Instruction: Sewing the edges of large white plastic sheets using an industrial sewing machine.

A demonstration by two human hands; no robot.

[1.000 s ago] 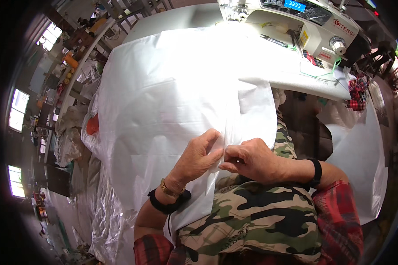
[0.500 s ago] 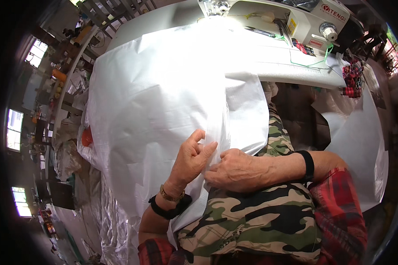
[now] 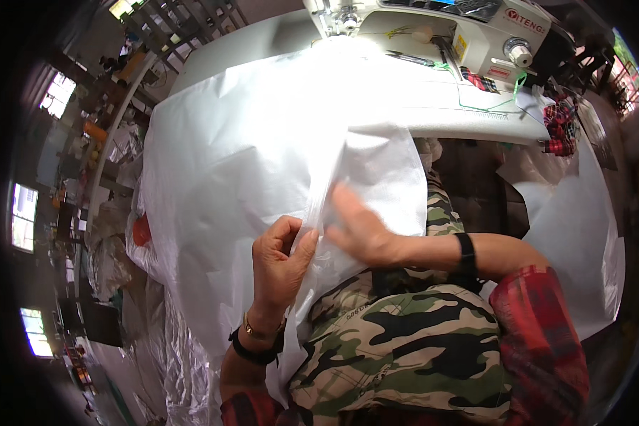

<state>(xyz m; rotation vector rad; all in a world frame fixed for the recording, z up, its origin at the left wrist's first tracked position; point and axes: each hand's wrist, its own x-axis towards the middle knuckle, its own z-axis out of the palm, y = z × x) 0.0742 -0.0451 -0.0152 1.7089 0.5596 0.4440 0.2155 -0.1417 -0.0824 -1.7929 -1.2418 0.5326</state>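
Note:
A large white plastic-like sheet (image 3: 220, 170) spreads from the sewing machine (image 3: 504, 42) down across my lap. My left hand (image 3: 280, 263) pinches a folded edge of this sheet between thumb and fingers. Beside the same fold, just to the right, my right hand (image 3: 366, 227) has its fingers stretched out, smeared by motion; it seems to hold nothing. The fold (image 3: 326, 181) runs up from my left hand toward the machine's needle area, where bright lamp light washes out the detail.
Tweezers (image 3: 410, 58), green thread (image 3: 486, 108) and red plaid scraps (image 3: 561, 128) lie on the machine table (image 3: 447, 126). More white sheeting (image 3: 575, 234) hangs at the right. Crumpled clear plastic (image 3: 184, 355) and a round orange thing (image 3: 141, 231) are at the left. A camouflage apron (image 3: 412, 341) covers my lap.
My right hand has let go of the sheet's edge, opened and moved up along the fold. My left hand has shifted slightly left and down, pinching the edge, and the fold now slants.

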